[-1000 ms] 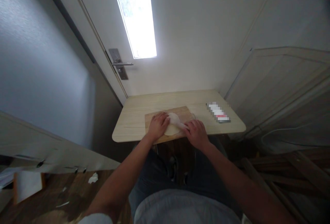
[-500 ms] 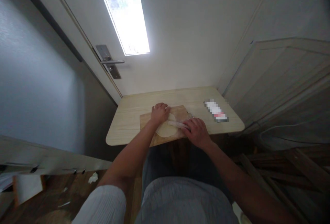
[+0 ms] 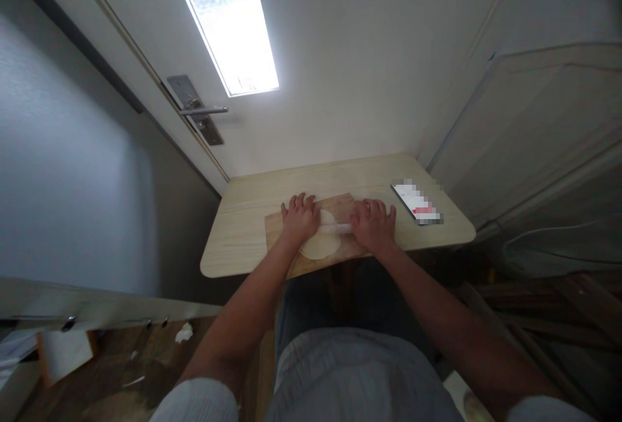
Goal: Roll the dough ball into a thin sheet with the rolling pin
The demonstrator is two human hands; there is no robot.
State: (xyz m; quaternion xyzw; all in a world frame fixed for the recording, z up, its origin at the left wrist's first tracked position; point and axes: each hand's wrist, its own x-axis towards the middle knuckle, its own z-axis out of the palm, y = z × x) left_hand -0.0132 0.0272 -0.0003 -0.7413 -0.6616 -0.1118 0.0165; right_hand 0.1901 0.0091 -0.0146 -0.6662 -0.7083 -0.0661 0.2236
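Observation:
A pale rolling pin [image 3: 336, 228] lies crosswise over a flat, round sheet of dough [image 3: 321, 246] on a wooden cutting board [image 3: 275, 231]. My left hand [image 3: 301, 218] rests palm down over the pin's left end, fingers spread and pointing away from me. Over the right end lies my right hand [image 3: 375, 222], also palm down with its fingers stretched forward and apart. Both palms press on the pin and hide its ends. The near part of the dough shows below the pin, between my forearms.
The board sits at the front edge of a small light-wood table [image 3: 243, 214]. A phone [image 3: 416, 203] lies on the table to the right. Behind stands a white door with a lever handle [image 3: 204, 111]. A crumpled tissue [image 3: 184, 332] is on the floor at left.
The rolling pin has moved away from me and turned more level. My right hand has gone from fingers curled round its end to lying flat over it. My left fingers have spread.

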